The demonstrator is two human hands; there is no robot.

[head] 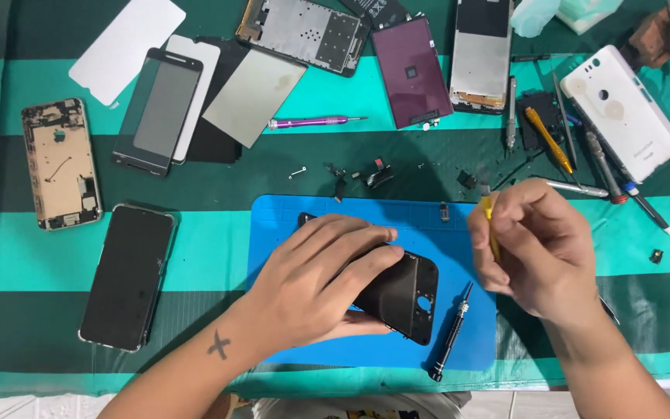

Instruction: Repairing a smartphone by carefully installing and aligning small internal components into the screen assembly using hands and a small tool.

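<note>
My left hand (pixel 321 271) lies over a black phone frame (pixel 405 293) on the blue work mat (pixel 288 217), fingers wrapped on its upper edge, tilting it slightly up. To the right, my right hand (pixel 538 247) is closed on a thin yellow-handled tool (pixel 491 217) held upright above the mat's right edge. A black screwdriver (pixel 450 332) rests on the mat below the phone frame.
Several phone parts lie on the green striped cloth: a black phone (pixel 128 275), a gold open chassis (pixel 62 163), screens (pixel 157 110), a purple panel (pixel 412 71), a white back cover (pixel 622 112). A purple screwdriver (pixel 316 122), small loose parts (pixel 370 174) and more tools (pixel 595 167) lie around.
</note>
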